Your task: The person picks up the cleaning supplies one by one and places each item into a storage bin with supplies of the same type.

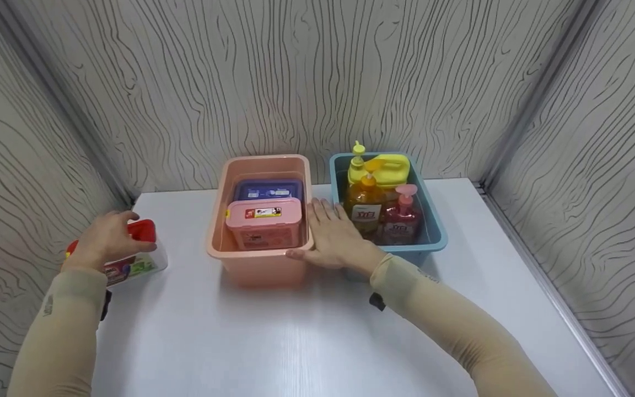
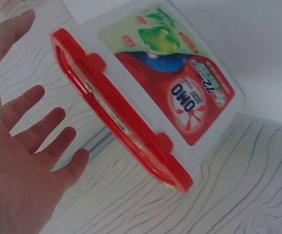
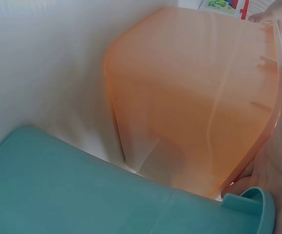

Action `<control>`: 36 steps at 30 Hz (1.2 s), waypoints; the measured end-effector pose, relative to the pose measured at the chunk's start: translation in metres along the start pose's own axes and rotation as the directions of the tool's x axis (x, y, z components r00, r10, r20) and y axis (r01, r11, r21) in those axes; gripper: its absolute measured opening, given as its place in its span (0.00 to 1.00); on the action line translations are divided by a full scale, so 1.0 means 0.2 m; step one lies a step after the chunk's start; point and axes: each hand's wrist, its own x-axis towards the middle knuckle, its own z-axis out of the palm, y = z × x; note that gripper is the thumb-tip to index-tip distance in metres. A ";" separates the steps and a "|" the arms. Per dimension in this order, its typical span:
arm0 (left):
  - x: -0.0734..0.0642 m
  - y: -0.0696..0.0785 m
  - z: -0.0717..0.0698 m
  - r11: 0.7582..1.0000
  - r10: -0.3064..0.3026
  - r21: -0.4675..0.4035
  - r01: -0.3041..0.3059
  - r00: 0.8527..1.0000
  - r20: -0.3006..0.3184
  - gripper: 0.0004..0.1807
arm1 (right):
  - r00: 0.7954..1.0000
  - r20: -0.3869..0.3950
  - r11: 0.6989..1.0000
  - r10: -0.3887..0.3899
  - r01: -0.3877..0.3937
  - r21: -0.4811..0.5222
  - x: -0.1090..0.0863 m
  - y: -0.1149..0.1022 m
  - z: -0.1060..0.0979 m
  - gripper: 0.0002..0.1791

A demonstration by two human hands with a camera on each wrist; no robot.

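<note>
My left hand (image 1: 102, 240) hovers over a white laundry-capsule box (image 2: 214, 136) with a red lid and OMO label, at the table's left edge. In the left wrist view its fingers are spread, apart from the lid. My right hand (image 1: 337, 237) lies against the right rim of the pink bin (image 1: 265, 270), fingers extended, thumb by the front corner. In that bin sit a pink lidded box (image 1: 265, 223) and, behind it, a dark blue lidded box (image 1: 270, 189). The right wrist view shows the bin's outer wall (image 3: 179, 87) beside this hand.
Right of the hand stands a blue-green bin (image 1: 436, 234) holding an amber pump bottle (image 1: 365, 201), a dark red pump bottle (image 1: 400, 226) and a yellow jug (image 1: 394, 171). Both bins stand near the back wall (image 1: 295, 77) on a white table (image 1: 295, 342). Patterned panels enclose the sides.
</note>
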 end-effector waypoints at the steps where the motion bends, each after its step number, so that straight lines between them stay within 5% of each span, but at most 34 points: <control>1: 0.00 -0.01 0.00 1.000 -0.008 -0.009 0.008 1.000 0.001 0.54 | 1.000 -0.002 1.000 0.001 -0.001 0.000 0.00 0.00 0.00 0.76; 9: -0.05 -0.11 -0.01 0.991 -0.066 -0.112 0.073 0.996 0.068 0.62 | 1.000 0.001 1.000 -0.001 0.001 0.002 0.00 0.00 0.01 0.76; 16: -0.05 -0.17 0.00 0.948 -0.171 -0.243 0.205 0.973 0.153 0.70 | 1.000 0.009 1.000 0.010 -0.010 0.018 0.00 -0.01 0.01 0.77; 36: -0.03 -0.24 0.04 0.931 -0.184 -0.286 0.228 0.967 0.173 0.64 | 1.000 0.013 1.000 0.023 -0.023 0.016 0.01 -0.01 0.01 0.78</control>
